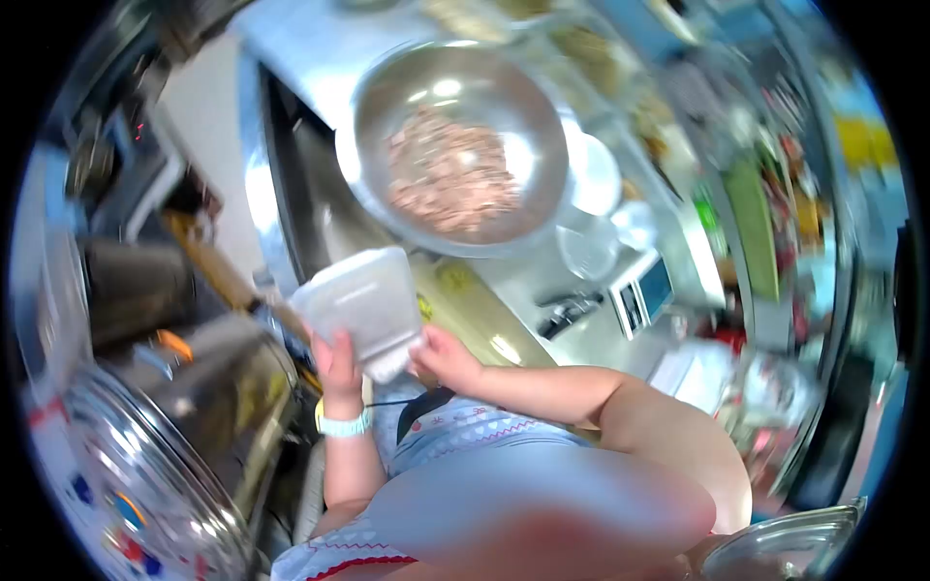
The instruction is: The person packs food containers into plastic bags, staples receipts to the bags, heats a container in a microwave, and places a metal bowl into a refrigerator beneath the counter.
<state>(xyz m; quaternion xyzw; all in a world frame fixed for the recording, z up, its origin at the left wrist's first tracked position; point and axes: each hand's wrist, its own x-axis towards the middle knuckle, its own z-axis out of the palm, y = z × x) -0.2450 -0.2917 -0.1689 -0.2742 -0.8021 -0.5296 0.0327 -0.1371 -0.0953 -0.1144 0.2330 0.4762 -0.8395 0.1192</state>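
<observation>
Both of my hands hold a whitish translucent plastic container (356, 295), tilted in front of my body. My left hand (339, 363), with a pale watch band on its wrist, grips the container's lower left side. At the lower right edge, my right hand (448, 359) pinches the rim with its fingers closed. Motion blur hides whether anything is inside the container. Just beyond it stands a large steel bowl (538, 184), with a heap of pinkish sliced meat (455, 174) in it.
White round containers (593, 174) stand right of the bowl, near clear plastic tubs (588, 250). A dark-handled object (569, 312) lies on the steel counter. To my left are a large steel pot (194, 387) and stacked round metal lids (145, 455). Packed shelves line the right side.
</observation>
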